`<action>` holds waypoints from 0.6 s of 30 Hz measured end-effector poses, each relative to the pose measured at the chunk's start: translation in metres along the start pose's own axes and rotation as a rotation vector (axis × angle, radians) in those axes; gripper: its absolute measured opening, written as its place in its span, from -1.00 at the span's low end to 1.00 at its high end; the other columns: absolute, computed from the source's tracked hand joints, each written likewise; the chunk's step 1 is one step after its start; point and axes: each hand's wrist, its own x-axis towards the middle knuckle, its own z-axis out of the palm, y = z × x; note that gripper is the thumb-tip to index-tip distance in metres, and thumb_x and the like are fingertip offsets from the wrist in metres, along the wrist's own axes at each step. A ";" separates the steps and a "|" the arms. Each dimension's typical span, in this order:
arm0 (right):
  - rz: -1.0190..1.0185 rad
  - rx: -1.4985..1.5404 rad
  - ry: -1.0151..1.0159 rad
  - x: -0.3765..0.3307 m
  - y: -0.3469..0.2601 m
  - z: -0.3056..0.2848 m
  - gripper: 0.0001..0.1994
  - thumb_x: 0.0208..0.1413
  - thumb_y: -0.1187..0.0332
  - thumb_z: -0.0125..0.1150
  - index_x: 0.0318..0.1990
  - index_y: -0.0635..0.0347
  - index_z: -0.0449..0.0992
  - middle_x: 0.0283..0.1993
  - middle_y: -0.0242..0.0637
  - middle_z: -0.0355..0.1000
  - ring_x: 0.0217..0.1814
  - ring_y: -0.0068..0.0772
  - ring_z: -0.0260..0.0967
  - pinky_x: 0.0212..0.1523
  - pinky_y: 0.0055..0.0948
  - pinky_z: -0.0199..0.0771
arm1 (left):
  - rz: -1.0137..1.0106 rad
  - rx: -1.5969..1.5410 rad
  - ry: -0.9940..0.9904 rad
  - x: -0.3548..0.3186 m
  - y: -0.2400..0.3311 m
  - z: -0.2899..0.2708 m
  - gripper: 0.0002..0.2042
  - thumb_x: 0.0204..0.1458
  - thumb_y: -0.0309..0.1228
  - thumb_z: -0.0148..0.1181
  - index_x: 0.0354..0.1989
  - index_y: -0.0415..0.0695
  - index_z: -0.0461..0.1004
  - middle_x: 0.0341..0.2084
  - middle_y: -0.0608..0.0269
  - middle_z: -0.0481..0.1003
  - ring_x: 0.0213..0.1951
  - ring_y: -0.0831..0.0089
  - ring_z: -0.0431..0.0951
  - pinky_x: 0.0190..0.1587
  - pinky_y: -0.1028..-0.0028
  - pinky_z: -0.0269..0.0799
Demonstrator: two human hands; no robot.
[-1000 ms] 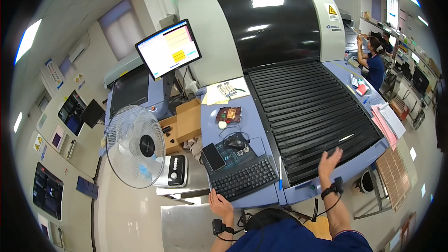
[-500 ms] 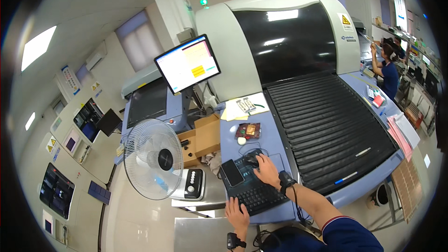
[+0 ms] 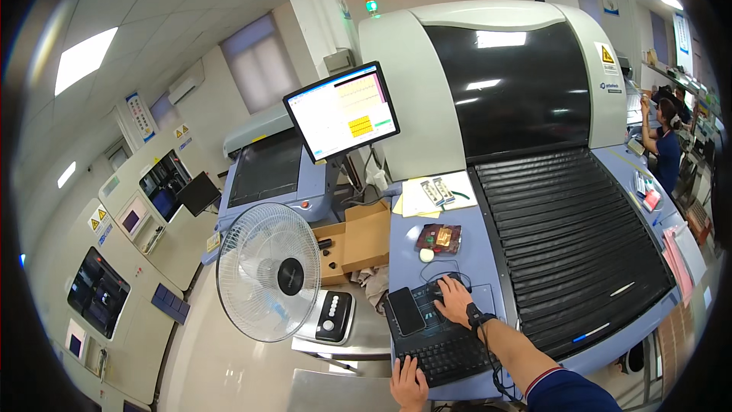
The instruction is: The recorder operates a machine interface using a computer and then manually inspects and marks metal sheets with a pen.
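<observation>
My right hand (image 3: 455,302) rests over a dark computer mouse (image 3: 435,288), its fingers curved round it and hiding most of it. A black strap with a small box and a cable is on that wrist. Spread along the near left edge of a black keyboard (image 3: 450,360) are the fingers of my left hand (image 3: 410,386), which holds nothing. Between the two hands, a black phone (image 3: 406,311) with a dark screen lies on the dark mat. Further off, the tilted monitor (image 3: 341,111) shows a white window with yellow panels.
A white fan (image 3: 268,271) stands left of the blue bench (image 3: 408,240), near an open cardboard box (image 3: 366,235). A dark red packet (image 3: 439,239) and a round white object (image 3: 427,255) lie beyond the keyboard. Right is a large machine with a ribbed black cover (image 3: 572,236); a co-worker (image 3: 666,145) is beyond.
The view has shifted, so the scene sits further right and lower. My right hand now covers more of the mouse. A pink area on the monitor has given way to pale yellow wavy rows.
</observation>
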 end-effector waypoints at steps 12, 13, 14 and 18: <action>-0.073 0.069 0.164 0.018 0.007 -0.003 -0.49 0.09 0.29 0.30 0.19 0.24 0.39 0.31 -0.05 0.31 0.25 0.04 0.33 0.27 -0.07 0.37 | 0.012 -0.003 -0.016 0.010 0.012 -0.010 -0.68 0.24 -0.42 0.08 0.13 -0.14 0.57 0.19 0.13 0.52 0.29 0.04 0.41 0.26 0.11 0.33; -0.070 0.070 0.168 0.014 0.006 -0.002 -0.49 0.09 0.29 0.30 0.19 0.24 0.39 0.31 -0.05 0.31 0.25 0.04 0.33 0.27 -0.07 0.37 | 0.017 -0.001 -0.017 0.007 0.009 -0.008 -0.68 0.24 -0.42 0.08 0.13 -0.14 0.57 0.19 0.13 0.52 0.29 0.04 0.41 0.26 0.11 0.33; -0.029 0.080 0.161 0.008 0.005 0.000 -0.51 0.09 0.30 0.30 0.17 0.24 0.40 0.30 -0.05 0.33 0.25 0.06 0.33 0.27 -0.08 0.37 | 0.000 -0.014 -0.019 0.000 0.005 -0.002 -0.68 0.24 -0.42 0.08 0.12 -0.14 0.57 0.18 0.12 0.53 0.28 0.04 0.42 0.25 0.11 0.33; 0.033 0.061 0.154 0.001 -0.002 -0.003 -0.51 0.08 0.30 0.30 0.17 0.24 0.39 0.26 -0.07 0.34 0.25 0.07 0.31 0.27 -0.06 0.37 | 0.010 -0.001 -0.033 -0.002 -0.002 -0.001 -0.69 0.24 -0.41 0.07 0.10 -0.14 0.59 0.17 0.12 0.54 0.28 0.04 0.42 0.23 0.12 0.35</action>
